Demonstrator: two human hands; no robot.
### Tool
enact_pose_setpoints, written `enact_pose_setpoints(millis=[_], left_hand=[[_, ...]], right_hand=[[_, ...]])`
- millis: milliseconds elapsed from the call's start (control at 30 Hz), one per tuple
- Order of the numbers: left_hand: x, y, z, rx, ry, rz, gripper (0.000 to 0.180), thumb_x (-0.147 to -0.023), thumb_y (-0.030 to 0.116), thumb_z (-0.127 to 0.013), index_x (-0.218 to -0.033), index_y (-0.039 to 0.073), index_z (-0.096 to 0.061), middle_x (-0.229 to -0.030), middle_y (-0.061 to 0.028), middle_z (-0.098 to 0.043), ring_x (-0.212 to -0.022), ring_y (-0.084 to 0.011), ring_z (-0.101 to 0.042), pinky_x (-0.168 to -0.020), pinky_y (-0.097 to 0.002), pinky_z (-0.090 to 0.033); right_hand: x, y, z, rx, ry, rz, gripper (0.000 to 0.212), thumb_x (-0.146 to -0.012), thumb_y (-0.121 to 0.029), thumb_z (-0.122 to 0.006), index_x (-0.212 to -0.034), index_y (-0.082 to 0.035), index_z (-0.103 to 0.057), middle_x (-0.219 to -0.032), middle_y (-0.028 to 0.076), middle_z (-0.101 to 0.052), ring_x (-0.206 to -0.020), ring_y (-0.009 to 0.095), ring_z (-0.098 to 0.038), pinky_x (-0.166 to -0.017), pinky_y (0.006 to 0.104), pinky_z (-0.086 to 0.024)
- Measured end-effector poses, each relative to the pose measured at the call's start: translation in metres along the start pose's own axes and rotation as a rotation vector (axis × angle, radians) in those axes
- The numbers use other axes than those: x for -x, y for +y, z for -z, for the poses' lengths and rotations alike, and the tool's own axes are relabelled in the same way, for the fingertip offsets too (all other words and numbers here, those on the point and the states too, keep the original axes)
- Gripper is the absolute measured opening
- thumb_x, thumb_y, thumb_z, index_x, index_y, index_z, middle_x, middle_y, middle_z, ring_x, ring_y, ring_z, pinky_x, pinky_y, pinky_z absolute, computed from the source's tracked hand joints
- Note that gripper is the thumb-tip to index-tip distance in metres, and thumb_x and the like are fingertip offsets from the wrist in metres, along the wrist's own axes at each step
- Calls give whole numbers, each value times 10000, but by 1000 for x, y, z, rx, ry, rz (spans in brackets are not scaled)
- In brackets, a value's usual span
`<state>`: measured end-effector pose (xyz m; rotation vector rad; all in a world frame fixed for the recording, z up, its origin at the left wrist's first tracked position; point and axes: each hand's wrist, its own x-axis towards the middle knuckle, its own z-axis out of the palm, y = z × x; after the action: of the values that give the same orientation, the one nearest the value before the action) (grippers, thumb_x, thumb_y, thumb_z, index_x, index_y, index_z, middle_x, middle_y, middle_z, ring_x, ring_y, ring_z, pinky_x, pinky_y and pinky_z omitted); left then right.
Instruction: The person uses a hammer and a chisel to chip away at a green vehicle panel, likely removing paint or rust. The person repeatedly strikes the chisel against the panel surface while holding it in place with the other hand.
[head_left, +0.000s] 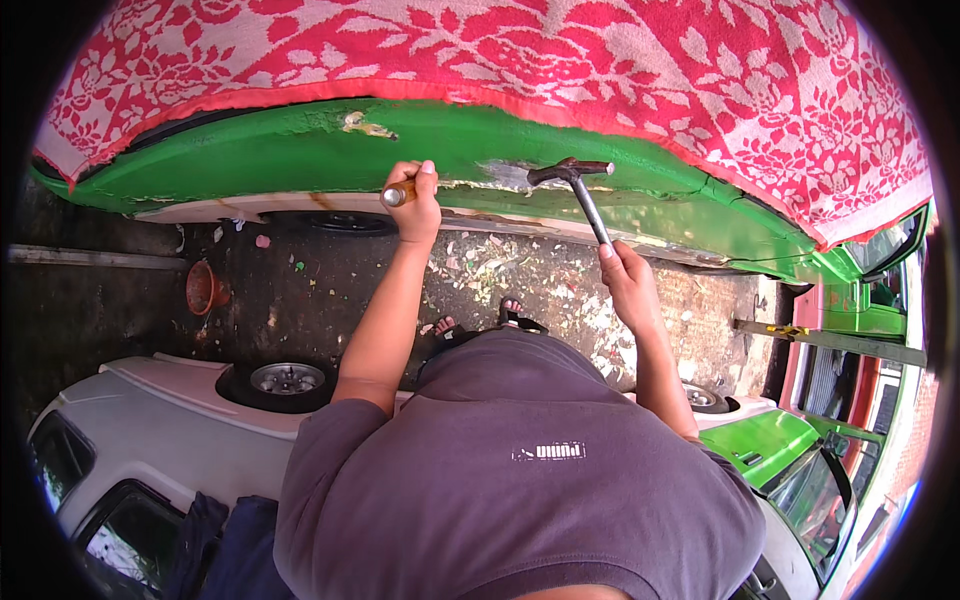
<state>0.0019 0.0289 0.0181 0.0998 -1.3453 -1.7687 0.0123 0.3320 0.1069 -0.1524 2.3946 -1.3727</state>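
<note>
My right hand (630,290) grips a hammer (586,205) by its metal shaft. Its dark head is raised near the side of a green vehicle body (270,150); whether it touches cannot be told. Closed in a fist, my left hand (415,205) holds a tool with a wooden handle (398,194) whose round metal end cap faces me. The tool's working end is hidden behind the hand, toward the green panel. Between the two hands the panel has a scraped grey patch (505,174) and a ragged, flaking lower edge. Another chipped spot (368,126) shows higher up.
A red and pale floral cloth (560,50) covers the vehicle's top. Paint flakes (490,270) litter the ground around my feet. Close behind me stands a white car (190,420). An orange-red bucket (203,288) lies at left, and a metal bar (840,342) juts in at right.
</note>
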Motion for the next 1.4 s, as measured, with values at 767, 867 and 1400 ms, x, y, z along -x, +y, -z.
enact_pose_setpoints(millis=[767, 867, 1400], left_hand=[[41, -3, 13, -301, -708, -248, 221, -650, 18, -656, -639, 48, -438, -646, -65, -459, -585, -231, -457, -582, -331, -375], [35, -2, 14, -282, -728, -286, 207, -647, 24, -641, -632, 44, -435, -637, -66, -456, -572, -223, -447, -564, -326, -370], [21, -2, 32, -211, -735, -304, 205, -671, 35, -637, -633, 39, -436, -642, -72, -466, -579, -224, -454, -536, -328, -367]], right_hand=[[4, 7, -14, 69, -53, -67, 417, -971, -408, -504, -830, -18, -551, -616, 27, -482, -588, 125, -440, -559, 298, -375], [9, 6, -20, 39, -23, -28, 415, -972, -402, -506, -819, -18, -549, -617, 23, -482, -589, 118, -437, -555, 294, -371], [43, -12, -51, 91, 59, -138, 411, -971, -399, -509, -849, -13, -581, -611, 14, -468, -594, 106, -428, -551, 297, -367]])
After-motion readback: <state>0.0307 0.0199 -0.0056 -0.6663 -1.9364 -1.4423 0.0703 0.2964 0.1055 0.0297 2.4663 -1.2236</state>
